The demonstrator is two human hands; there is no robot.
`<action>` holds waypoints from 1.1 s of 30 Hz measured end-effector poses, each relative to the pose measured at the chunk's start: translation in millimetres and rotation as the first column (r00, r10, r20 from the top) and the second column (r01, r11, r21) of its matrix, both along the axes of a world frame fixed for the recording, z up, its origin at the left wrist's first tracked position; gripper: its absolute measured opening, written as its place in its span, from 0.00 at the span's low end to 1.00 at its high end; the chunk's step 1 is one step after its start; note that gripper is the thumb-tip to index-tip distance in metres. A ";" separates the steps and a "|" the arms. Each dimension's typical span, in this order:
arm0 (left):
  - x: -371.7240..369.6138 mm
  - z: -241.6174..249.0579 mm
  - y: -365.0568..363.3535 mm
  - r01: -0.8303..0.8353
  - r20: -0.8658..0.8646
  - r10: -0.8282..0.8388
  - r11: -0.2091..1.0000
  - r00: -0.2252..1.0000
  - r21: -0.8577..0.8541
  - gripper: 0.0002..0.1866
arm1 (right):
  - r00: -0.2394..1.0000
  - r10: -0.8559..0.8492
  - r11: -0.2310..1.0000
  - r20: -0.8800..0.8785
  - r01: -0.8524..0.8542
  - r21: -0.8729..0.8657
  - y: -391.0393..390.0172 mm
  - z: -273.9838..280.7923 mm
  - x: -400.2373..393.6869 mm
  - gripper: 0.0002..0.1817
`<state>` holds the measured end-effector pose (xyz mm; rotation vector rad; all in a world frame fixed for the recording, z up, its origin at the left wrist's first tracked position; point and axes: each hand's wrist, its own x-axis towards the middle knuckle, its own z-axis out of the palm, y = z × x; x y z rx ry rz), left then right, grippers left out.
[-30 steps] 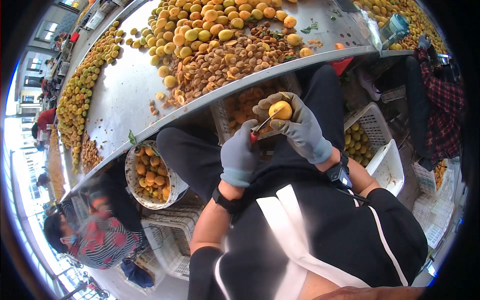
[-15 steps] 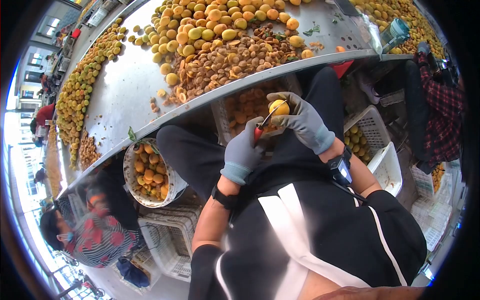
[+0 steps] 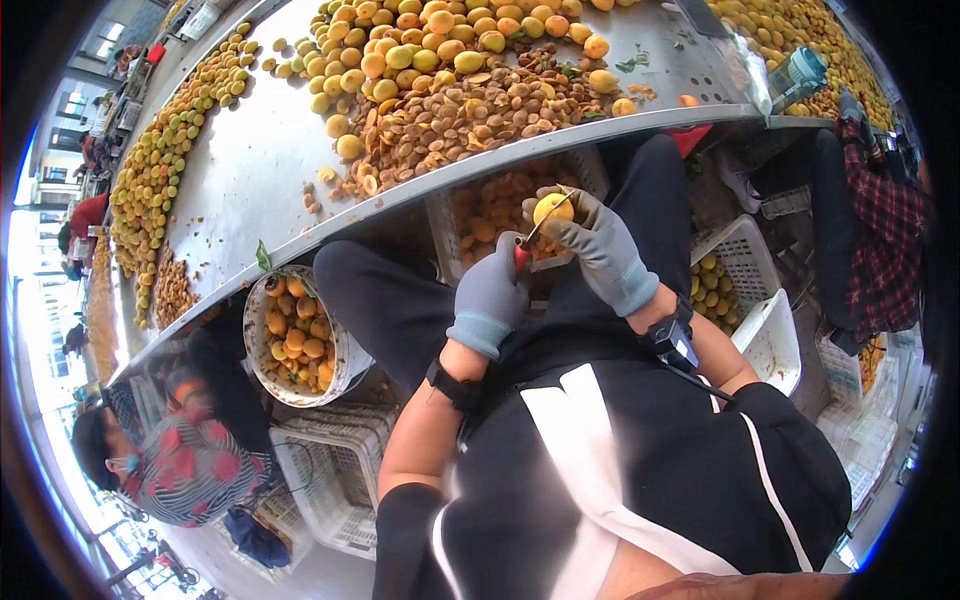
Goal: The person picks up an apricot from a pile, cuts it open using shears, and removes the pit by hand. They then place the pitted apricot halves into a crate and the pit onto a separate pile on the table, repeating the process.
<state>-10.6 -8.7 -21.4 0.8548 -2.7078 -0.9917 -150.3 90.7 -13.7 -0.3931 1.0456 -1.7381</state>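
Observation:
My left hand, in a grey glove, is closed around the red handle of a small knife. The blade lies against a yellow apricot, which my gloved right hand grips between thumb and fingers. Both hands are above my lap, close together. Below the fruit, a crate between my knees holds orange apricot halves. Just beyond my hands, a heap of brown apricot pits lies on the metal table, with whole apricots behind it.
A white bucket of apricots stands left of my knee. To my right is a crate with greenish apricots. The table edge runs just past my knees. One person sits at left, another in a checked shirt at right.
The apricot has turned slightly in my right hand, and the knife blade sits at a steeper angle across it. Both hands stay nearly in place; the view has shifted a little.

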 end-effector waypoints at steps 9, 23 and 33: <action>-2.6 -3.8 -3.0 -0.054 0.049 0.055 0.998 0.997 -0.021 0.13 | 0.967 0.115 0.992 0.227 -0.099 -0.079 -5.9 -4.4 -3.8 0.24; 2.9 -4.8 2.1 -0.091 0.004 0.092 0.991 0.996 -0.099 0.07 | 0.933 0.178 0.984 0.314 -0.161 -0.081 -4.7 -10.0 -3.1 0.21; -1.2 -1.9 -3.8 -0.093 0.068 0.116 0.956 0.991 -0.277 0.07 | 0.997 0.040 0.995 0.065 -0.046 0.091 -12.7 0.2 3.9 0.19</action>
